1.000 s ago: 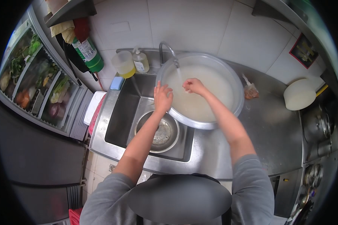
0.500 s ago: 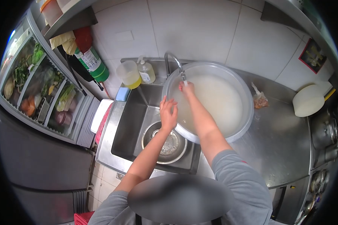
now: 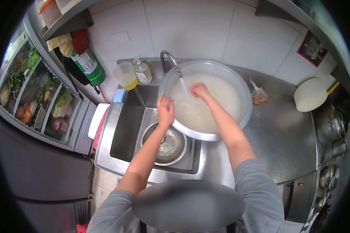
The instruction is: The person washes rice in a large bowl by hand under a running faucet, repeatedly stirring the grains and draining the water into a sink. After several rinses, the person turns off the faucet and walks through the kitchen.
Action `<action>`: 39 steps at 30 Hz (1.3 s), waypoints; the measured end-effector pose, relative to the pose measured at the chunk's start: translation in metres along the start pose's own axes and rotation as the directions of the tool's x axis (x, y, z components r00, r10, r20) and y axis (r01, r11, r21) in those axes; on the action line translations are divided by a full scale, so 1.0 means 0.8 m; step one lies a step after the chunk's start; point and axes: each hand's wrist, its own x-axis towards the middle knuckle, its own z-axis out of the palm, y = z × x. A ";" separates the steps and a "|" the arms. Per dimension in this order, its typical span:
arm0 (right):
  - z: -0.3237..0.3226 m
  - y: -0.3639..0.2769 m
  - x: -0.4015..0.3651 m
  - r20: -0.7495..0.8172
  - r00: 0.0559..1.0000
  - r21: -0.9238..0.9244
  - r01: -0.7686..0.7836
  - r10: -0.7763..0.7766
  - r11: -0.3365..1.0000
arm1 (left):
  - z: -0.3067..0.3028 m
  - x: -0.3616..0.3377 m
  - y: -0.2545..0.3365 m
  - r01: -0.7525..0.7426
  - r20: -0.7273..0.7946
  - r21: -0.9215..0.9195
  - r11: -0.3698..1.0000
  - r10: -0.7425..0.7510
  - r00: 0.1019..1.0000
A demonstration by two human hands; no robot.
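Your right hand [image 3: 199, 90] sits back from the tap [image 3: 168, 56] now, loosely curled, empty, in the bowl [image 3: 229, 120] on the sink's [image 3: 124, 124] 3 o'clock edge; your left hand [image 3: 165, 110] lies spread on its 9 o'clock rim. Water [image 3: 206, 112] cloudy, tap running: rinsing looks unfinished.

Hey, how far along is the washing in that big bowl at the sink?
Done: the bowl sits across the sink edge under the tap and is well filled. In hand: the tap is running, the right hand is in the water beside the stream, and the left hand rests on the rim. Left: the water is milky, so draining and probably more rinsing.
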 end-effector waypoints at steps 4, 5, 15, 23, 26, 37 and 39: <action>-0.080 -0.008 -0.068 0.022 0.991 -0.553 0.124 -0.134 0.824 | 0.004 -0.002 -0.006 -0.025 -0.006 0.026 0.999 0.025 1.000; -0.101 -0.008 -0.084 0.031 0.987 -0.701 0.135 -0.158 0.700 | 0.003 -0.002 -0.005 -0.027 -0.006 0.030 0.999 0.027 1.000; -0.192 0.044 -0.205 -0.515 0.801 -0.795 -0.314 -0.306 0.519 | 0.003 -0.005 -0.008 -0.046 -0.011 0.021 0.999 0.047 0.999; -0.185 0.055 -0.213 -0.665 0.717 -0.548 -0.281 -0.207 0.788 | 0.005 -0.003 -0.011 -0.035 0.008 0.051 0.998 0.034 0.999; -0.182 0.051 -0.213 -0.675 0.710 -0.534 -0.283 -0.200 0.797 | 0.006 -0.004 -0.014 -0.020 -0.009 0.047 0.999 0.021 1.000; -0.184 0.057 -0.209 -0.716 0.664 -0.511 -0.287 -0.216 0.810 | 0.009 -0.004 -0.009 0.007 -0.003 0.061 0.998 -0.007 1.000; -0.184 0.056 -0.212 -0.712 0.665 -0.512 -0.272 -0.226 0.815 | 0.007 -0.003 -0.008 0.010 0.026 0.070 0.997 -0.011 1.000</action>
